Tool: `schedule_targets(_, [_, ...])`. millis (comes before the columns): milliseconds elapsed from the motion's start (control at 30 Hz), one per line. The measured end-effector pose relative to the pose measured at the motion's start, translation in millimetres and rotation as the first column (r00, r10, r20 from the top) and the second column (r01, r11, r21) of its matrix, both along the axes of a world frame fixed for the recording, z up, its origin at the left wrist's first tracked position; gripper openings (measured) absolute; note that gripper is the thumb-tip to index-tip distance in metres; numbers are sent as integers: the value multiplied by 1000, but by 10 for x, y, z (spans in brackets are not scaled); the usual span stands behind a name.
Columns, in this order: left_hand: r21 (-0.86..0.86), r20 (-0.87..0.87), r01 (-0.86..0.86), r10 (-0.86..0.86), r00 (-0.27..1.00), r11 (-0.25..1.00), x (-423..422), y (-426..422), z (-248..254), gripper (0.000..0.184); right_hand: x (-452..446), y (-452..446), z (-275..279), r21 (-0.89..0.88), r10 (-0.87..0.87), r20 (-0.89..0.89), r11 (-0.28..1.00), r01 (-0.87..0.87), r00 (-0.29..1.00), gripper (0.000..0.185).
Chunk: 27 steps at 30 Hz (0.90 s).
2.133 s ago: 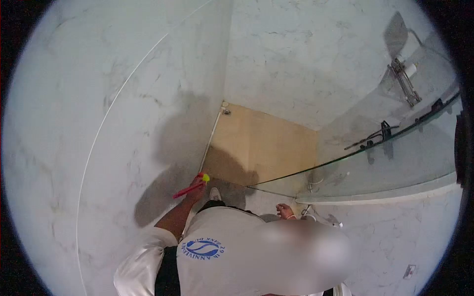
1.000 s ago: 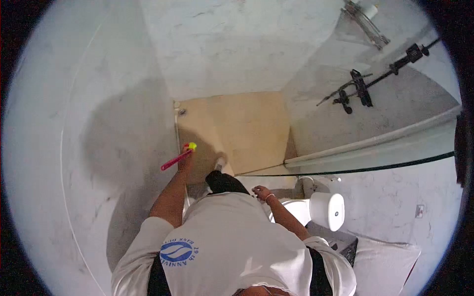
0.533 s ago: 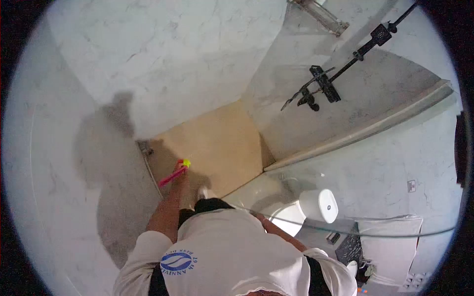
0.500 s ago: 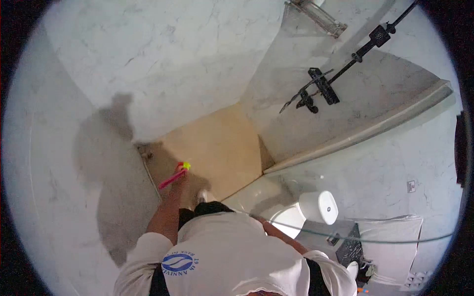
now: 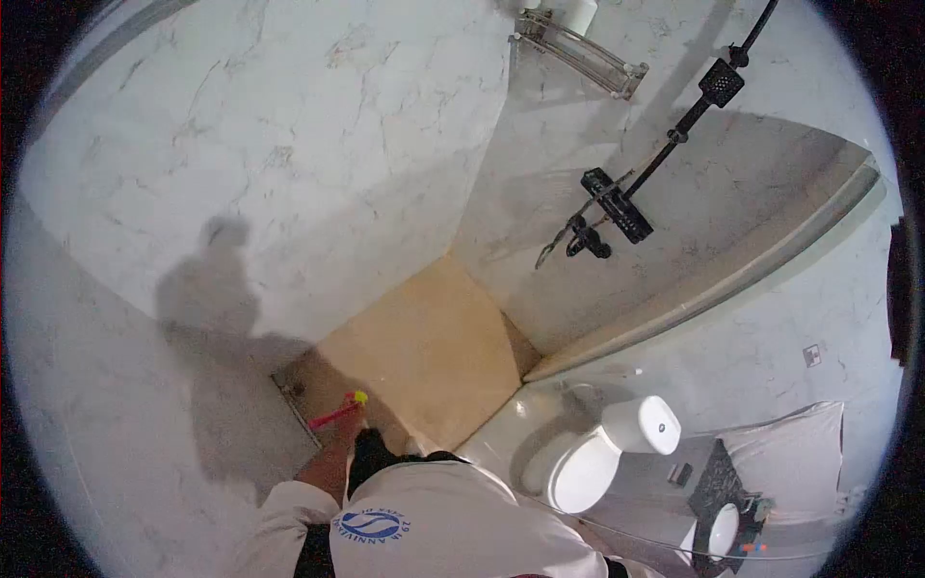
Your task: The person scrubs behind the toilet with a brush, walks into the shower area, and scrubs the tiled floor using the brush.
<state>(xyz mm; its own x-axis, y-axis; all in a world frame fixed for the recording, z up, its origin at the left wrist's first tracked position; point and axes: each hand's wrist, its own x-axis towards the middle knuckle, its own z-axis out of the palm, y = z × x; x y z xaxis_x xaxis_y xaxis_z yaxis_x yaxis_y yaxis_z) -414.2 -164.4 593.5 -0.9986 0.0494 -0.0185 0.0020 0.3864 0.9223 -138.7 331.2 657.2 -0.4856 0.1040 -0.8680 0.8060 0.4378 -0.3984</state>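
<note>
My left hand (image 5: 353, 412) is wrapped round a pink-handled tool (image 5: 332, 417) with a yellow-green part (image 5: 360, 397) at its upper end. Beneath it lies the tan shower floor (image 5: 414, 337), near the left wall's lower edge. A drain fitting at the floor's left corner sits in shadow. My right hand is hidden, out of sight beyond the white shirt (image 5: 453, 511).
A white toilet (image 5: 585, 472) stands right of the shower floor, with a sink (image 5: 723, 530) beyond it. Black shower fittings (image 5: 617, 205) and a wall rack (image 5: 578, 53) hang at the upper right. A curved threshold (image 5: 713, 286) runs along the right.
The view has turned and tilted up, so the floor and my left hand with the pink tool appear lower. My right arm has dropped out of sight. More of the toilet and sink shows.
</note>
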Motion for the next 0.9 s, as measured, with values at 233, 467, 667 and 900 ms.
schedule_targets(233, [497, 104, -19, -38, 994, 867, -669, -1117, -357, 34, -1323, -578, -76, -12, -114, -76, 993, 114, 991, 57])
schedule_targets(467, [-126, 99, 122, -110, 989, 984, -1679, -2039, -75, 38, -2641, -1111, 22, -84, -212, -183, 976, 200, 960, 57])
schedule_targets(667, [327, 173, -19, -40, 984, 945, -1946, -2000, 203, 36, -3338, -1326, 57, -156, -275, -161, 956, 250, 948, 57])
schedule_targets(900, [-278, 176, -34, 85, 981, 960, -1646, -1483, 239, 50, -4302, -1107, 72, -247, -344, -26, 912, 328, 939, 57])
